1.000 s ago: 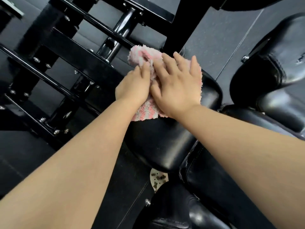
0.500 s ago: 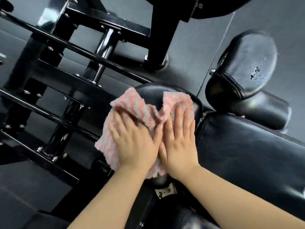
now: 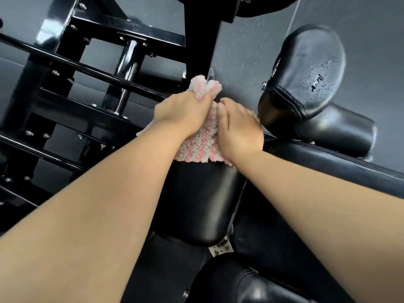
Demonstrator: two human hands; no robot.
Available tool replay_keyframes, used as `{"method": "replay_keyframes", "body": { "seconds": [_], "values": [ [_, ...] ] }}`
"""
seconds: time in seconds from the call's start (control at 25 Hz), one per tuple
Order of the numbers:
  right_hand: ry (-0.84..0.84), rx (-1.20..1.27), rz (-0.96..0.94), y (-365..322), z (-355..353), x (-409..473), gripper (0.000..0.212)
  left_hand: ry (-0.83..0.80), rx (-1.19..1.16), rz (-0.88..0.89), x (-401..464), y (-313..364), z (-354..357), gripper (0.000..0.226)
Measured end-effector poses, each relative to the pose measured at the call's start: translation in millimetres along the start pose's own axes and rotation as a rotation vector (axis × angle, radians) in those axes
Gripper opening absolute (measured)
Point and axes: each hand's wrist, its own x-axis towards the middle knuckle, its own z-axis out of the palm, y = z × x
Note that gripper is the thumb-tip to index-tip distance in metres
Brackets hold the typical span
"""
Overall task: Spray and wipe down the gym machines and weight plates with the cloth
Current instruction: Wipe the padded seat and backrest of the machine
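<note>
A pink and white fluffy cloth [image 3: 200, 147] lies over the far end of a black padded seat [image 3: 196, 204] of the gym machine. My left hand [image 3: 182, 111] grips a bunched part of the cloth, with a tuft sticking out above the fingers. My right hand [image 3: 239, 127] lies beside it, fingers curled down into the cloth at the pad's far edge. Both forearms reach in from the bottom corners. The far end of the pad is hidden under the cloth and hands.
A round black pad [image 3: 306, 71], speckled with droplets, stands to the right above a roller pad [image 3: 336, 130]. A long black cushion [image 3: 328, 169] runs along the right. Black steel frame bars [image 3: 91, 68] and an upright post [image 3: 201, 38] fill the left and top. Grey floor lies beyond.
Both hands pushed the cloth away to the pad's far end. Their fingers went from flat on the cloth to curled into it, bunching it up.
</note>
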Motion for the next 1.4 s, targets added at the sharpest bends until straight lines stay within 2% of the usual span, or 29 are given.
{"method": "replay_keyframes", "body": {
  "seconds": [0.08, 0.12, 0.24, 0.28, 0.4, 0.44, 0.48, 0.6, 0.68, 0.72, 0.76, 0.8, 0.84, 0.88, 1.0, 1.04, 1.2, 1.28, 1.4],
  "values": [
    [0.018, 0.017, -0.126, 6, 1, -26, 0.07, 0.008, -0.022, 0.025, -7, -4, 1, 0.065],
    [-0.006, 0.004, -0.2, 15, -2, -40, 0.071, 0.034, -0.017, 0.024, -13, -5, 2, 0.064],
    [-0.024, -0.188, -0.415, 60, -23, -68, 0.061, 0.052, 0.027, -0.044, -42, -8, 6, 0.078],
    [-0.008, -0.265, -0.458, 74, -31, -72, 0.056, 0.076, 0.072, 0.012, -53, -7, 8, 0.08],
    [0.011, -0.412, -0.487, 94, -41, -73, 0.042, 0.205, 0.421, 0.546, -73, -2, 26, 0.07],
    [0.026, -0.443, -0.485, 96, -40, -72, 0.04, 0.224, 0.533, 0.625, -71, 5, 31, 0.069],
    [0.035, -0.464, -0.472, 95, -38, -72, 0.04, 0.197, 0.598, 0.602, -66, 14, 30, 0.069],
    [0.053, -0.474, -0.404, 95, -36, -74, 0.046, -0.109, 0.568, 0.469, -35, 57, 23, 0.05],
    [0.048, -0.488, -0.373, 93, -39, -74, 0.051, -0.33, 0.456, 0.523, -12, 79, 14, 0.033],
    [0.049, -0.497, -0.364, 91, -40, -73, 0.052, -0.511, 0.438, 0.543, 0, 87, 15, 0.031],
    [0.05, -0.51, -0.361, 90, -40, -73, 0.053, -0.698, 0.407, 0.527, 9, 91, 14, 0.035],
    [0.047, -0.52, -0.359, 89, -40, -73, 0.053, -0.84, 0.401, 0.528, 20, 92, 16, 0.048],
    [0.045, -0.524, -0.357, 90, -39, -73, 0.053, -0.893, 0.41, 0.518, 31, 90, 19, 0.061],
    [0.043, -0.528, -0.357, 90, -39, -73, 0.054, -0.904, 0.362, 0.456, 45, 85, 28, 0.061],
    [0.029, -0.548, -0.343, 91, -38, -72, 0.058, -0.932, 0.31, 0.287, 57, 84, 25, 0.024],
    [0.025, -0.552, -0.336, 91, -38, -72, 0.058, -0.941, 0.279, 0.273, 52, 87, 17, 0.021],
    [0.002, -0.567, -0.314, 91, -39, -72, 0.06, -0.993, 0.153, 0.287, 32, 88, -11, 0.026],
    [-0.012, -0.577, -0.306, 89, -39, -73, 0.061, -0.982, 0.008, 0.155, 30, 72, -18, 0.019],
    [-0.012, -0.588, -0.306, 88, -38, -73, 0.061, -0.878, -0.264, -0.112, 55, 16, -11, 0.03]
  ]
}}
